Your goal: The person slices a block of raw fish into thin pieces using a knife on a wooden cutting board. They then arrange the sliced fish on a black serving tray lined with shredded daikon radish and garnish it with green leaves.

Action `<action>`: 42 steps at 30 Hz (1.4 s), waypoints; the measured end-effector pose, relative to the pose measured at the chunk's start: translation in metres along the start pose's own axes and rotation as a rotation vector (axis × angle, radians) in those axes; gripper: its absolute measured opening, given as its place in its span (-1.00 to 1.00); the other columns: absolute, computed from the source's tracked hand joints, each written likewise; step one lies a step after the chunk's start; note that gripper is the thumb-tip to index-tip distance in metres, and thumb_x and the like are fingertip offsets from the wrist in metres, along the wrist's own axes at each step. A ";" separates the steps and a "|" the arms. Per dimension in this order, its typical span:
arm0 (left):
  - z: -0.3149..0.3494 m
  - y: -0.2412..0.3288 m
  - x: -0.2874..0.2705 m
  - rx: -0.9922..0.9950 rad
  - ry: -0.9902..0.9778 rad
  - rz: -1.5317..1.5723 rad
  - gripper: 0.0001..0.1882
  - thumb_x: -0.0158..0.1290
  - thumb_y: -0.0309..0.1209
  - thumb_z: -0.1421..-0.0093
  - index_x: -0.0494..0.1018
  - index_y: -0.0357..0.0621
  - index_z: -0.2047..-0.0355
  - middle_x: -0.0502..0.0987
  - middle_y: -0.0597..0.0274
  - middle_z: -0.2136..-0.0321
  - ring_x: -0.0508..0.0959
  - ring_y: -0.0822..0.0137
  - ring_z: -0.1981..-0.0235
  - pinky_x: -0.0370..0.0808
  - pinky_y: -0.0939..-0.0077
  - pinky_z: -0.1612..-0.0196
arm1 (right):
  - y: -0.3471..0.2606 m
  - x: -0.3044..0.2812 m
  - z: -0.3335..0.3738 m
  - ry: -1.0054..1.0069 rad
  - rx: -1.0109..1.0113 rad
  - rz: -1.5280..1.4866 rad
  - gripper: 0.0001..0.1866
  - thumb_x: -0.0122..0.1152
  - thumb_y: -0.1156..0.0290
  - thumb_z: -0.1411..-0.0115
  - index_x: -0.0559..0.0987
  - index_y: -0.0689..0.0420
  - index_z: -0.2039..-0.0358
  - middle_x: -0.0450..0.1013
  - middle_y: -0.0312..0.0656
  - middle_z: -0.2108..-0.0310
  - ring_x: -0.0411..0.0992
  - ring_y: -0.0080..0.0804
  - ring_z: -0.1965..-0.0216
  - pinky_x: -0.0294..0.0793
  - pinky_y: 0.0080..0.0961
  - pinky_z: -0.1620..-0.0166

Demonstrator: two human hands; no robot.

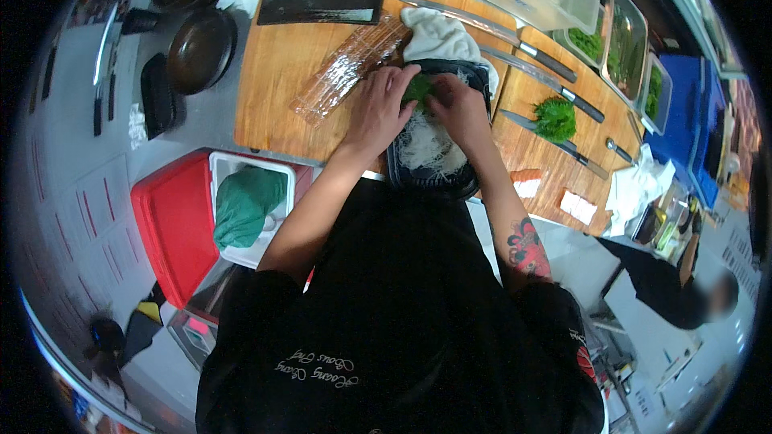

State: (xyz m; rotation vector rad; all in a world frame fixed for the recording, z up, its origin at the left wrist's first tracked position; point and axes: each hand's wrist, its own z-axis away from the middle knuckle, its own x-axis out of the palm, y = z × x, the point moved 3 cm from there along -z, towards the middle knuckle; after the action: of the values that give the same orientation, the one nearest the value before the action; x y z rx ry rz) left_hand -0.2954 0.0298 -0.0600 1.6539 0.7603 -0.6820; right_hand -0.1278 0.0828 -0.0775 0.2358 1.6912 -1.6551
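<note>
Near the top centre of the frame, both hands meet over a black tray (393, 162) set at the front of a wooden board (269, 84). Between them is a green leaf (416, 95), at the far half of the tray, above a bed of fine white shreds (433, 149). The left hand (379, 106) comes from the left, its thumb apart from its fingers and the leaf in the space beside them; whether it grips cannot be told. The right hand (462, 112) is curled at the leaf's other side; its fingertips are partly hidden, so I cannot tell if they pinch.

The leaf is probably very light, limp and easily bruised or torn, best taken by its edge or stem end with a gentle pinch. The shreds look loose and springy, perhaps damp; a scooping hold under a whole tuft would likely suit them better than pulling at strands. The tray looks like thin, stiff plastic, best held by its rim.

A bunch of green leaves (555, 119) lies right of centre, just beside some knives, and a plastic-wrapped rolling mat (347, 68) lies left of the tray.
</note>
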 end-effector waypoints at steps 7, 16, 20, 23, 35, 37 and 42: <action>-0.002 -0.002 0.025 0.198 -0.159 -0.068 -0.70 -0.01 -0.52 -0.18 0.54 -0.08 0.07 0.52 0.24 0.11 0.49 0.22 0.02 0.30 0.21 -0.01 | -0.006 -0.015 0.007 0.039 -0.107 -0.043 -0.58 0.36 0.55 -0.09 0.54 0.17 0.00 0.60 -0.01 0.27 0.62 -0.12 0.24 0.59 -0.28 0.14; 0.006 0.009 0.004 0.057 -0.080 0.046 -0.77 0.15 -0.48 -0.22 0.59 -0.04 0.11 0.51 0.21 0.15 0.51 0.16 0.06 0.29 0.28 0.00 | 0.080 -0.233 0.039 0.078 0.044 0.386 -0.89 0.35 0.49 -0.14 0.63 0.17 0.30 0.57 -0.11 0.31 0.55 -0.22 0.32 0.56 -0.36 0.22; 0.019 0.039 -0.027 -0.151 -0.098 0.202 -0.76 0.18 -0.50 -0.22 0.58 -0.12 0.08 0.52 0.15 0.15 0.52 0.15 0.12 0.40 0.34 0.02 | 0.112 -0.228 0.032 0.009 -0.057 0.537 -0.87 0.37 0.46 -0.11 0.60 0.19 0.36 0.53 -0.08 0.34 0.52 -0.10 0.25 0.53 -0.28 0.14; 0.033 0.055 -0.037 -0.233 -0.061 0.286 -0.77 0.17 -0.55 -0.21 0.57 -0.19 0.10 0.53 0.16 0.17 0.51 0.29 0.21 0.45 0.46 0.06 | 0.125 -0.222 0.030 0.007 -0.050 0.525 -0.87 0.38 0.49 -0.07 0.57 0.20 0.39 0.51 -0.06 0.35 0.50 -0.05 0.21 0.50 -0.24 0.11; 0.039 0.070 -0.024 -0.298 -0.147 0.902 -0.72 0.12 -0.65 -0.22 0.53 -0.25 0.05 0.56 0.23 0.16 0.53 0.46 0.23 0.43 0.59 0.12 | 0.029 -0.242 0.067 0.081 0.022 0.310 -0.88 0.33 0.57 -0.03 0.55 0.25 0.42 0.50 -0.14 0.42 0.51 -0.23 0.33 0.49 -0.44 0.17; 0.031 0.086 -0.007 -0.305 -0.285 1.096 -0.65 0.15 -0.53 -0.30 0.47 -0.21 -0.09 0.55 0.24 0.15 0.54 0.44 0.08 0.53 0.53 0.00 | 0.014 -0.241 0.071 0.054 0.150 0.212 -0.89 0.31 0.58 -0.06 0.53 0.25 0.42 0.51 -0.19 0.44 0.50 -0.39 0.36 0.48 -0.52 0.20; -0.015 0.136 0.065 -0.243 -0.249 1.285 -0.43 0.15 -0.52 -0.31 0.27 -0.18 -0.30 0.47 0.13 -0.10 0.53 0.36 -0.07 0.48 0.46 -0.12 | -0.003 -0.237 0.083 0.053 0.276 -0.113 -0.90 0.24 0.64 -0.09 0.48 0.23 0.41 0.47 -0.34 0.43 0.42 -0.70 0.36 0.43 -0.67 0.23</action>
State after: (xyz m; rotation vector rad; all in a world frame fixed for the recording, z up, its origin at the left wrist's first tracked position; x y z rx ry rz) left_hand -0.1475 0.0312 -0.0250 1.4259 -0.4342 0.1396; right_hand 0.0682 0.0911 0.0786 0.3234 1.5345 -1.9835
